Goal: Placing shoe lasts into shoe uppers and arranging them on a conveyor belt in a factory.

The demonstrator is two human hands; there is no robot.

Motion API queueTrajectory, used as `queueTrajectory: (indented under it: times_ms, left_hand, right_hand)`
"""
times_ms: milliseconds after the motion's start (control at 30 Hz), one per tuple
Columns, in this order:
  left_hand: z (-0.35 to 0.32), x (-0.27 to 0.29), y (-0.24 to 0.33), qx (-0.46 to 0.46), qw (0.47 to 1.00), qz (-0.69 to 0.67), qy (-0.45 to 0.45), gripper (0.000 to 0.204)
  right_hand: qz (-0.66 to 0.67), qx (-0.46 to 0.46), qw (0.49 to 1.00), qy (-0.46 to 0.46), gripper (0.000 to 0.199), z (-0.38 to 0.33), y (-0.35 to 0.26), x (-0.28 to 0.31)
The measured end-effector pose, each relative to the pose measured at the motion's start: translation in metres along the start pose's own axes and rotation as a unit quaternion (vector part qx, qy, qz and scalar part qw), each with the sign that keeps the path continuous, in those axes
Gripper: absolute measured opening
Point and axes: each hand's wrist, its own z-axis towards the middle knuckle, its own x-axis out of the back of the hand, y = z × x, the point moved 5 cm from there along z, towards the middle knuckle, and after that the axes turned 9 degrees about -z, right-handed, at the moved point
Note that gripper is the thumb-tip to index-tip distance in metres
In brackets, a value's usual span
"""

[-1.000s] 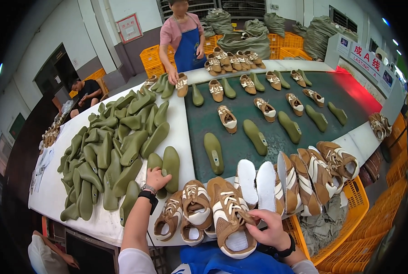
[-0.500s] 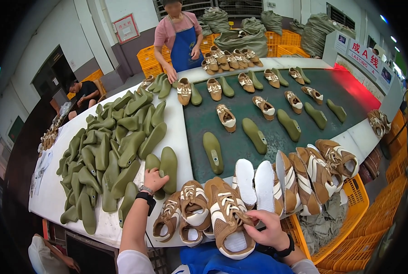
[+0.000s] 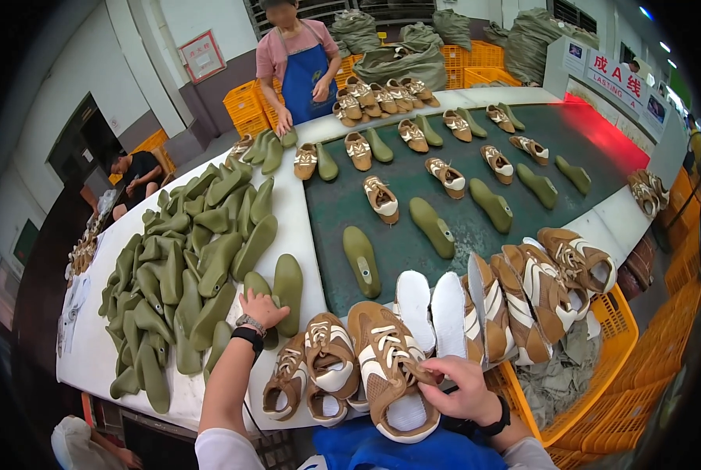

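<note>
A tan-and-white lace-up shoe upper (image 3: 391, 368) lies at the near edge of the white worktable (image 3: 303, 235), its toe pointing away from the worker and its heel hanging over the rim above a blue apron. The right hand (image 3: 458, 389) curls over the upper's right flank, thumb and fingertips (image 3: 422, 368) pinching at the laces, while the left hand (image 3: 261, 307) rests with fingers spread on a green shoe last (image 3: 288, 283) lying flat just beside a large heap of the same lasts (image 3: 186, 266). The upper looks light and soft, likely to fold if lifted by the toe alone; the firmer collar and heel seem the surest hold, and the loose laces could snag on neighbours. The green last appears rigid and smooth, probably best gripped round its narrow waist. Room is tight: more uppers (image 3: 319, 368) touch the held one on its left, and a row of them stands on edge (image 3: 523, 298) close on its right, above an orange crate (image 3: 601, 360) holding grey cloth. Beyond, a dark green conveyor belt (image 3: 476, 227) carries spaced lasts and shoes with bare patches between them, the clearest open ground. At the far end another worker in a pink top (image 3: 297, 63) leans a hand on the table.
</note>
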Motion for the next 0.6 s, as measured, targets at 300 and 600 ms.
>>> queueTrajectory:
  times_ms: [300, 600]
  left_hand:
    - [0.001, 0.000, -0.020, -0.146, 0.970, -0.193, 0.022, 0.079]
    - [-0.003, 0.010, -0.024, -0.311, 0.927, -0.170, 0.123, 0.059]
  right_hand:
    - [-0.176, 0.123, 0.955, -0.205, 0.047, 0.100, -0.022, 0.038]
    - [-0.273, 0.030, 0.850, -0.450, 0.032, 0.276, 0.137, -0.134]
